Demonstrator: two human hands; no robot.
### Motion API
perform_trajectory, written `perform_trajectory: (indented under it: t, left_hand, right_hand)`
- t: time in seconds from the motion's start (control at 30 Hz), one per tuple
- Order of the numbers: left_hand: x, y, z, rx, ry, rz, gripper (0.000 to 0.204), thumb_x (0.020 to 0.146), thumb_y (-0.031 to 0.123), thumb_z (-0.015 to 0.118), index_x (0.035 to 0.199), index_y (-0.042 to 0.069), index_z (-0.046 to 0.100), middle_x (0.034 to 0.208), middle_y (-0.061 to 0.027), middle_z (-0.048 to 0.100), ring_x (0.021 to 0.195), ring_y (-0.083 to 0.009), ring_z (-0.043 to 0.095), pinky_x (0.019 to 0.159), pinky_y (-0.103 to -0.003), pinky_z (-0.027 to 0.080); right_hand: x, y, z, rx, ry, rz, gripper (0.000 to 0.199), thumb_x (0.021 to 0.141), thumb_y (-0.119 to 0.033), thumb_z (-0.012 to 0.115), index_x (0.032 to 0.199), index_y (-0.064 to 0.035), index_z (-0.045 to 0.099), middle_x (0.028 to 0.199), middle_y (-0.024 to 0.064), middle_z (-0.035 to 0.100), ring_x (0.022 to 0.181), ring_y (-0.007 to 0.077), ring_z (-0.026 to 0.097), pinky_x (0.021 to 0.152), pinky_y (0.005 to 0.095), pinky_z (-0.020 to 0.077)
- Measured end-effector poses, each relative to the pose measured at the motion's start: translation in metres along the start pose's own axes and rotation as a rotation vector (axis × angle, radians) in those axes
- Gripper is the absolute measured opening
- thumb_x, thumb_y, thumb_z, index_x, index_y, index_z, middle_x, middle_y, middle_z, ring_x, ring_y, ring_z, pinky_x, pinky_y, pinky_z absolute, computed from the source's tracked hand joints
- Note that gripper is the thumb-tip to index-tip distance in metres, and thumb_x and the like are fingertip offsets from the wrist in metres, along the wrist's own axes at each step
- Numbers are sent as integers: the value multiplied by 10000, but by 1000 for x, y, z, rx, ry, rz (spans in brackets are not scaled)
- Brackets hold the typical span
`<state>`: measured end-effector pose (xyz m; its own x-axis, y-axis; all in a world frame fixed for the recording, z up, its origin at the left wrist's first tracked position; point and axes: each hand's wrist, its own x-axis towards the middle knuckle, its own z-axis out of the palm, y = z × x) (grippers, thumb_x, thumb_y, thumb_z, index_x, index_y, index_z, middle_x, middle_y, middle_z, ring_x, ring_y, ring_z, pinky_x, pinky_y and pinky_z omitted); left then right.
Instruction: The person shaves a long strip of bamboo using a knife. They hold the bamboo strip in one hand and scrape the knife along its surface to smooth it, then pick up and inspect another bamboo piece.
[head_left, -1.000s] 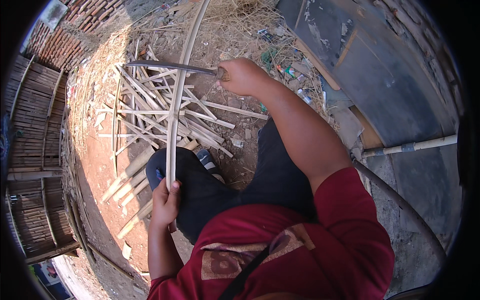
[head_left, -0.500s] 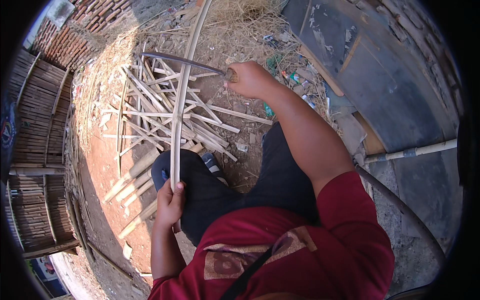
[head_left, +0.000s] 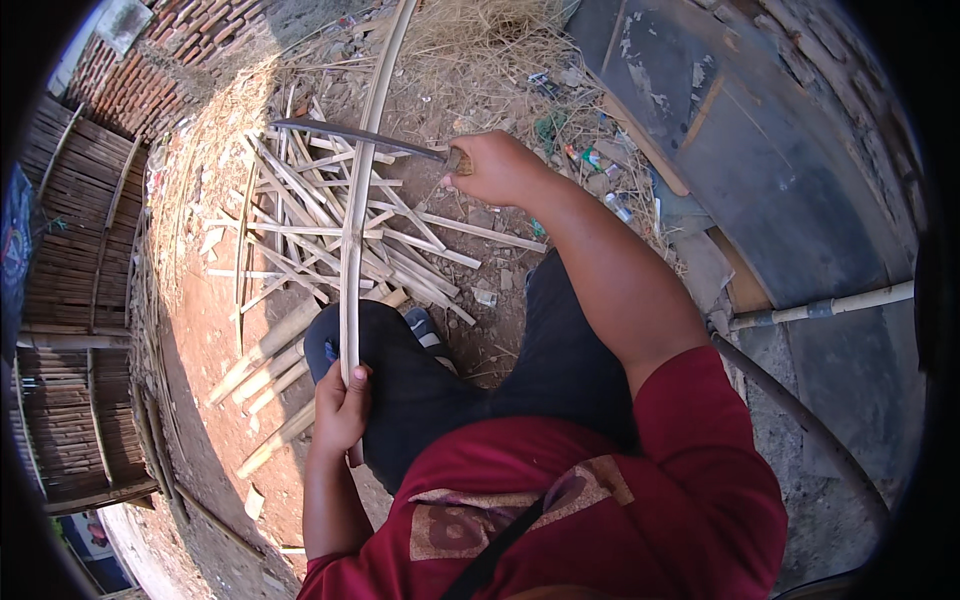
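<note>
My left hand point(head_left: 341, 408) is closed round the near end of a long, pale split bamboo strip point(head_left: 352, 240), beside my left knee. The strip runs away from me and up past the far edge of the view. In my right hand point(head_left: 492, 168) is the wooden handle of a machete point(head_left: 330, 128), with the fingers wrapped round it. Its long dark blade points left and crosses the strip; whether the edge bites into the bamboo cannot be made out. Beyond my knees a heap of split bamboo pieces point(head_left: 420, 270) lies on the dirt.
Thicker bamboo lengths point(head_left: 270, 365) lie left of my left knee. A woven bamboo wall point(head_left: 85, 230) stands at the left, a brick wall point(head_left: 190, 50) at the far left. Dark sheets point(head_left: 800, 190) cover the right side. Dry straw point(head_left: 490, 25) and litter lie at the back.
The machete and my right hand have come slightly nearer to me along the bamboo strip, and the blade now lies flatter. My left hand keeps its place on the strip.
</note>
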<state>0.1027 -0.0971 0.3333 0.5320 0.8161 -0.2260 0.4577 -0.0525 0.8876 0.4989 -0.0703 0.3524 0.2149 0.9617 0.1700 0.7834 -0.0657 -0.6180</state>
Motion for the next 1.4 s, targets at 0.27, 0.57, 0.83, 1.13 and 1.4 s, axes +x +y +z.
perform_trajectory:
  t: [0.27,0.57,0.83,1.13,1.4]
  left_hand:
    - [2,1,2,-55,-16,-31,357,1061,384,549,996,35,585,643,63,468,538,-33,413,491,-226,315]
    - [0,1,1,-61,-9,-26,365,1062,390,547,990,34,582,646,62,467,544,-34,416,492,-227,318]
    - [-5,12,2,24,-17,1,356,1065,371,548,965,30,575,638,64,458,547,-29,405,490,-229,310]
    - [3,1,2,-156,-36,-74,343,1066,361,547,976,32,580,645,68,458,547,-27,403,490,-226,307]
    - [-1,3,-1,-45,-26,-41,330,1064,358,553,1011,34,588,655,67,467,548,-30,408,488,-228,317]
  right_hand:
    - [-35,-56,17,-250,-345,-398,408,829,-316,776,1124,-43,699,896,216,711,867,411,693,777,475,550]
    - [-16,-9,7,-13,-36,-124,430,830,-327,772,1149,-52,685,940,213,710,899,418,685,780,485,549]
    - [-17,-27,6,-122,-225,-215,422,838,-340,773,1180,-108,691,984,221,710,941,407,689,811,472,550]
    - [-27,-33,14,-147,-283,-195,397,834,-301,772,1157,-84,693,935,222,706,923,418,683,781,502,538]
    - [-5,-4,1,-30,-91,-65,468,830,-322,776,1213,-68,685,981,232,712,948,417,687,823,487,545]
